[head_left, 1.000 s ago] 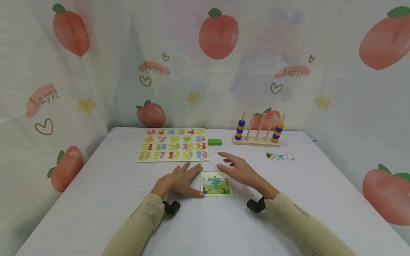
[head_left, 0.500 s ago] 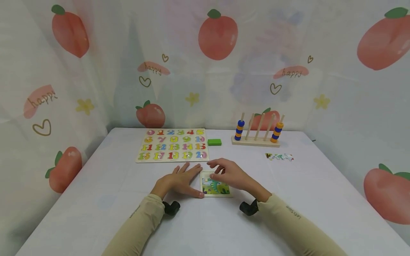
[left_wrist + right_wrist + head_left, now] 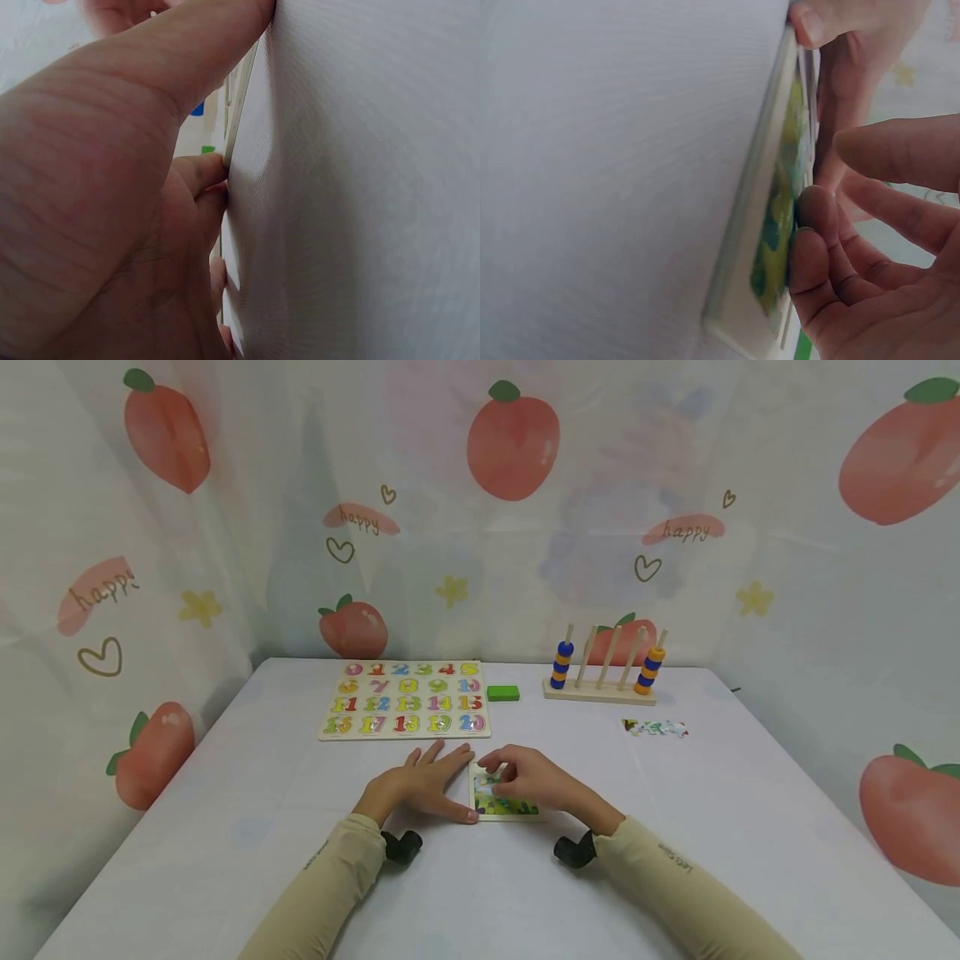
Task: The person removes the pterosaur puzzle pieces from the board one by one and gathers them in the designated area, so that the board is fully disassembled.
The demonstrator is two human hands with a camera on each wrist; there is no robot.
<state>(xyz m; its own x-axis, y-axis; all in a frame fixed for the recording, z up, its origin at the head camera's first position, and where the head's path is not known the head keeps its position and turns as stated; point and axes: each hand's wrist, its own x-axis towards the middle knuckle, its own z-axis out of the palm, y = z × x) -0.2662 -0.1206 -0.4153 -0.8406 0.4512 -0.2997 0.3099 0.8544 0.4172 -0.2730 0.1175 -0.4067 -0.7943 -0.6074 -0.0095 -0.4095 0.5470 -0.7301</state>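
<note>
A small square jigsaw puzzle point(image 3: 498, 807) with a green and blue picture lies in a pale wooden frame on the table. My left hand point(image 3: 423, 787) rests spread at its left side, thumb and index finger touching the frame's edge. Over the puzzle's right and upper part is my right hand point(image 3: 536, 779), hiding much of the picture. In the right wrist view, the curled lower fingers point(image 3: 810, 259) touch or nearly touch the picture, while the thumb point(image 3: 900, 150) stands apart from them. Nothing shows between thumb and fingers.
A number board point(image 3: 405, 700) lies behind my left hand, with a green block point(image 3: 503, 693) beside it. A bead rack point(image 3: 600, 695) with blue and orange beads stands at the back right. Before it lies a strip of joined puzzle pieces point(image 3: 656, 727).
My right hand has moved left and nearer, from the puzzle's upper right to over the picture, its fingers curling more. The left hand has stayed in place.
</note>
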